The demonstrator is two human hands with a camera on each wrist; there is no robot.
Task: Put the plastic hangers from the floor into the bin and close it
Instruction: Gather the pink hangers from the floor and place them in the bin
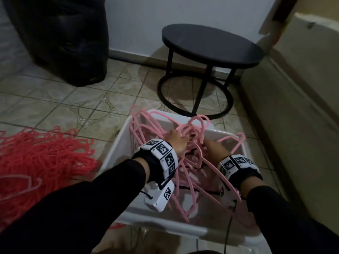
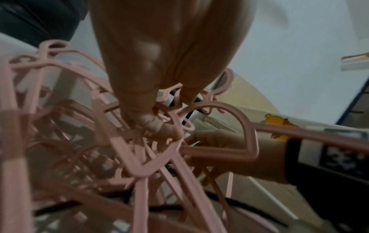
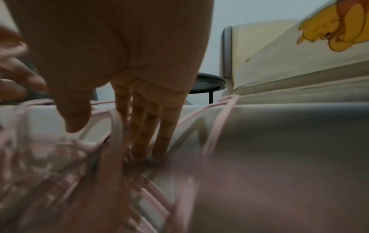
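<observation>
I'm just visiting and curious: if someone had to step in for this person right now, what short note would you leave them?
Left hand: fingers curled round the pink hangers near their hooks.
Right hand: fingers straight, pressing into the same bundle.
Where things are: the pink hangers are a tangle in the white bin, with hooks and ends sticking up over the rim. A big pile of red hangers lies on the floor to the left.
Done: pink hangers mostly in.
Left: settle them below the rim, load the red pile, close the bin. No lid is clearly in view.
</observation>
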